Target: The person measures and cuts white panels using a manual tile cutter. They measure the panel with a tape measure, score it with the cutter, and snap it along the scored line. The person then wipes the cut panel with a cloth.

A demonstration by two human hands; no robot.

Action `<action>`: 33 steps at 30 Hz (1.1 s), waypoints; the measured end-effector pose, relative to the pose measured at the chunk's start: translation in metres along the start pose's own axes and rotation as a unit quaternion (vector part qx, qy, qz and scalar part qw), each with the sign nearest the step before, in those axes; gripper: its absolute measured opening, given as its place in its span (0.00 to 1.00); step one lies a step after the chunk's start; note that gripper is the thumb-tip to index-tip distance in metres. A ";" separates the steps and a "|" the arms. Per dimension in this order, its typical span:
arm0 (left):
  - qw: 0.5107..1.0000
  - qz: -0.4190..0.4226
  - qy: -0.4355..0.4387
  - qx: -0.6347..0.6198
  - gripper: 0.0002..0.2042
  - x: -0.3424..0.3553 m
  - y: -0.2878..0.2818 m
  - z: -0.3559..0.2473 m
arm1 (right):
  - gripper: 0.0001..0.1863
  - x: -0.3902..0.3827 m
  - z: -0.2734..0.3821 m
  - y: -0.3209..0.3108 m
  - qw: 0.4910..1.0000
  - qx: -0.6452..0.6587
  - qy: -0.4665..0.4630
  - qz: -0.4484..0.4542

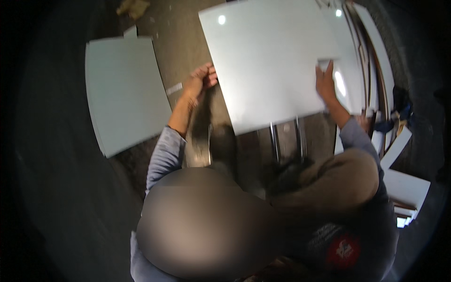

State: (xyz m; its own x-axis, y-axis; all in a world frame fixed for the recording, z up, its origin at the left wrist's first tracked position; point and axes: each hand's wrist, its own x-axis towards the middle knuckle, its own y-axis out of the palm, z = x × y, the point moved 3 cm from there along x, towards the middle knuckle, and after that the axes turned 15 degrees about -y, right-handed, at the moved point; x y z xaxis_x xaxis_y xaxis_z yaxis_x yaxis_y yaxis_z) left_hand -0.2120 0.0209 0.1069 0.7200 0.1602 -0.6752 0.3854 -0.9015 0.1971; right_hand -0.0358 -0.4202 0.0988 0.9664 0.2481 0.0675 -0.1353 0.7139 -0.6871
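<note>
A large white panel (272,61) lies flat in front of me, its near edge slanting up to the right. Beside its left edge is my left hand (201,80), fingers stretched out and fingertips at that edge; they do not visibly wrap round it. Over the panel's right part, my right hand (325,83) has thumb and forefinger raised on either side of a small pale piece with a dark upper edge (327,61). It seems pinched there, but its kind is not clear.
Another pale panel (124,94) lies to the left, a small white strip (174,88) beside it. Several long boards (371,61) are stacked at right, with white offcuts (406,188) nearer. Two shiny metal bars (275,143) show below the large panel. Brown scrap (133,8) lies far left.
</note>
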 end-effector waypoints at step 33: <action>0.790 -0.283 -0.086 0.537 0.17 -0.175 -0.024 0.191 | 0.25 -0.142 -0.076 -0.067 0.885 0.407 0.219 0.054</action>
State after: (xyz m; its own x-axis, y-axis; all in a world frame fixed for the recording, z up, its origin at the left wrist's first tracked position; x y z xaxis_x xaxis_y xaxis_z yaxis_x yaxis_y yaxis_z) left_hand -0.4574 -0.0625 0.0849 0.4830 0.6867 -0.5433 -0.1609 -0.5402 -0.8260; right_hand -0.1474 -0.5532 0.0806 0.9062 0.1923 -0.3766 -0.1713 0.9812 0.0888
